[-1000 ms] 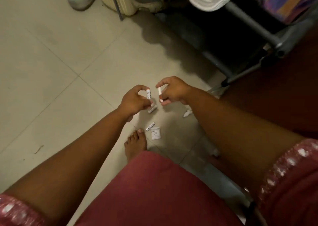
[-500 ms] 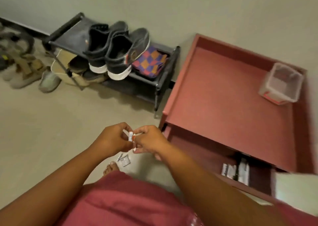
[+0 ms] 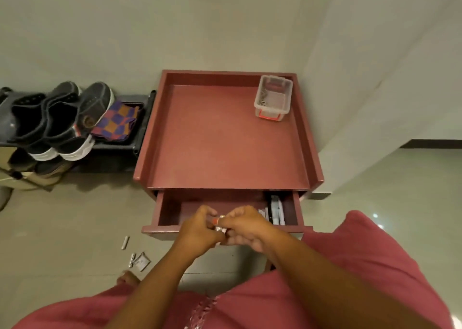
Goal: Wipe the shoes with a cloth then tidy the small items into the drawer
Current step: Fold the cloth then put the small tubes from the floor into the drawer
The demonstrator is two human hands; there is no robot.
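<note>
two hands | pinching small white items | over open drawer

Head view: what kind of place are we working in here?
Probably a home entryway or room corner. A shoe rack with dark shoes stands against the wall beside a red cabinet whose drawer is open, on a tiled floor where small items lie.

Clear plastic bin in the red cabinet top's far right corner, beside pale wall.
</note>
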